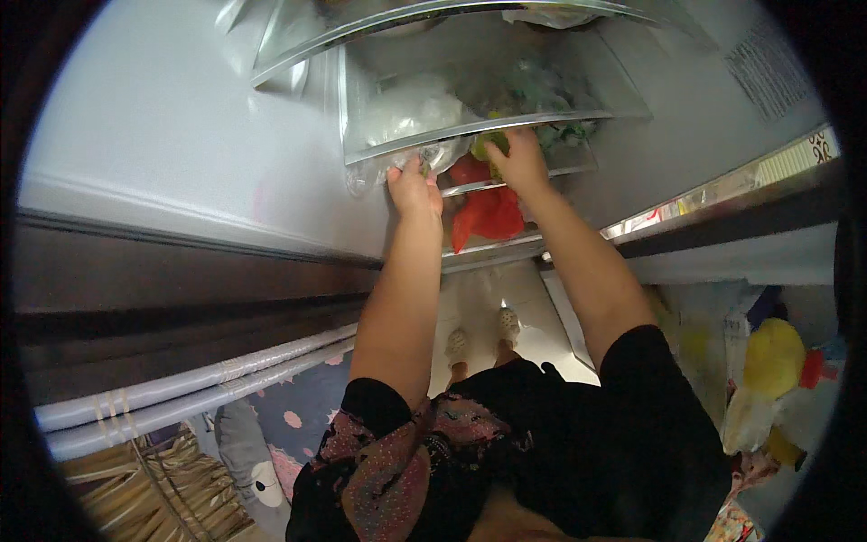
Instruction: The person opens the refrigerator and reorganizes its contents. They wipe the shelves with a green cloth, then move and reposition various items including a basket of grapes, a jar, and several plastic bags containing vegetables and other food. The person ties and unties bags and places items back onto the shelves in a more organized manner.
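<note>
Both arms reach into an opened refrigerator with glass shelves (474,129). My left hand (414,191) grips a clear plastic bag (443,156) below the front edge of a shelf; what the bag holds is unclear. Close by on the right, my right hand (518,159) has its fingers around a yellow-green item (489,146), perhaps a fruit or vegetable, partly hidden by the hand. Leafy greens in plastic (572,130) lie right of it. Beneath the hands, a red plastic bag (489,217) rests on a lower level.
A whitish plastic bag (416,112) shows through the shelf glass. The refrigerator's door (711,196) with shelves stands open at the right. Tiled floor (488,291) and the person's clogs (508,322) are below. Wrapped pipes (203,379) and a straw broom (162,488) are at the lower left.
</note>
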A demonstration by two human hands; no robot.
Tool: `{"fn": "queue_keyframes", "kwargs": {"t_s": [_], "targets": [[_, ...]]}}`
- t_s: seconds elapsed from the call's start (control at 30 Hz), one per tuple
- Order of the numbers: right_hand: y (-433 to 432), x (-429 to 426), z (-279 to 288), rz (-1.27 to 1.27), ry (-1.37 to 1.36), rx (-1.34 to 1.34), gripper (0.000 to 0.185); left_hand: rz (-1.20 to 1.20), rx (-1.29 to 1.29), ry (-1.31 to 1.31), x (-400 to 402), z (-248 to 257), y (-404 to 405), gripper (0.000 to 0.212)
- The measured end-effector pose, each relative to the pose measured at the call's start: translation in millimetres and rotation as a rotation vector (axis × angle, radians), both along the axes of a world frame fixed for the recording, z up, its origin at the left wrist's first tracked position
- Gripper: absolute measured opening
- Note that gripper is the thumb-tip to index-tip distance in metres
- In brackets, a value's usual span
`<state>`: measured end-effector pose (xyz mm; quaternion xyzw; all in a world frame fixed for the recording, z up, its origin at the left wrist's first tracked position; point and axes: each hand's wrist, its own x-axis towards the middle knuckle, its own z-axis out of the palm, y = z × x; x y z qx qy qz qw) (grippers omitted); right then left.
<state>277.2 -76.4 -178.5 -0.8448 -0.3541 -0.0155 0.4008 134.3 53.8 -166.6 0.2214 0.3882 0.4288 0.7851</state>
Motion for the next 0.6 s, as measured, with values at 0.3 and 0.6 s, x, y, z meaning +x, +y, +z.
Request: {"fn": "queue_keyframes", "kwargs": {"t_s": [0.3, 0.6], "targets": [[-31, 5, -45, 0.132, 0.197, 0.093, 0.040, -0.227, 0.065, -0.037, -74, -2, -41, 0.034], [-121, -155, 9, 0.050, 1.991, 1.201, 0.060, -0.616, -0.094, 0.025, -202, -10, -116, 0.046]]}}
